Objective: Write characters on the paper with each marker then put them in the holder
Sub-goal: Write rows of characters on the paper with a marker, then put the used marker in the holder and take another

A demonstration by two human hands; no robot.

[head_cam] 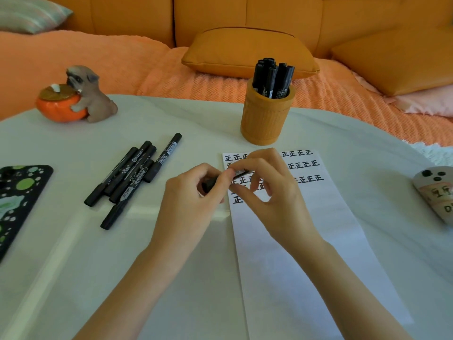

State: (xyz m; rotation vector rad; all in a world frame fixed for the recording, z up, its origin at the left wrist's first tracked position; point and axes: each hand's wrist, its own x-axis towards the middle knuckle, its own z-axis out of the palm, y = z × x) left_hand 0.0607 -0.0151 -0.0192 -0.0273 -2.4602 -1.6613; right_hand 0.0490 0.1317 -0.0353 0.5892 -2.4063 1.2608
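While left hand (196, 190) grips marker (210, 184) at frame centre, right hand (272, 190) pinches its other end above paper (306, 241); holder (266, 119) behind.

Counter (171, 241) is looking smooth, white, faintly glossy, catching a soft band of light. Paper (294, 241) is lying matt, thin, white, black ink characters at its top. Loose markers (127, 175) are showing black plastic barrels, satin sheen, printed white labels. Holder (266, 119) is reading as ochre, matt, finely ribbed, with stitch-like lines; material cannot be told. Dog figurine (93, 96) and its orange pot (58, 109) are shining like glazed ceramic or resin. Blanket (220, 87) is showing a rough woven orange cloth. Cushion (245, 50) is looking smooth, leather-like, low sheen. Black tray (22, 192) is appearing glossy, printed green.
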